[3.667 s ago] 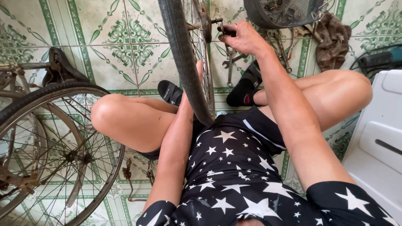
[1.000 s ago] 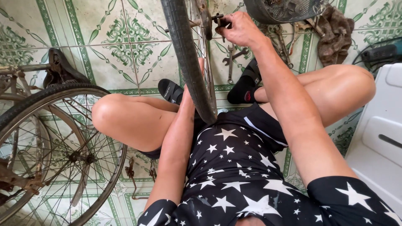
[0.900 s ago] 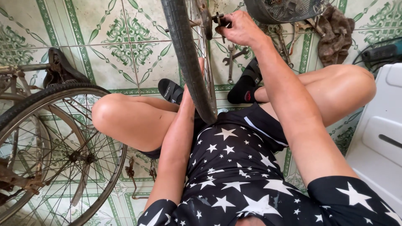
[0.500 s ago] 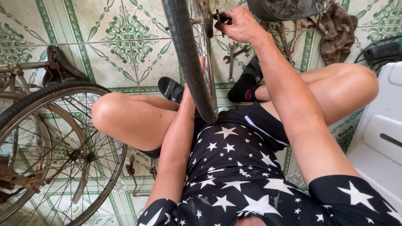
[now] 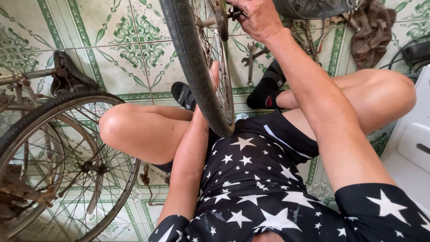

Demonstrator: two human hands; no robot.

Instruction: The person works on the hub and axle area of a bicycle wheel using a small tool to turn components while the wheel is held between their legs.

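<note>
At wheel hub point(image 5: 220, 18), right hand point(image 5: 255, 18) clenched

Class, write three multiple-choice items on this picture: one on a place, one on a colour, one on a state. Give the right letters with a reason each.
1. Where is the right hand?
A) at the hub of the upright wheel
B) on the saddle
C) on the knee

2. What colour is the tile pattern on the floor?
A) red
B) green
C) blue

3. How does the second wheel rest?
A) hung from a hook
B) held upright
C) on the floor

Key: 1 A, fingers close at the hub. 2 B, green lines on pale tiles. 3 C, it rests by the left knee.
</note>
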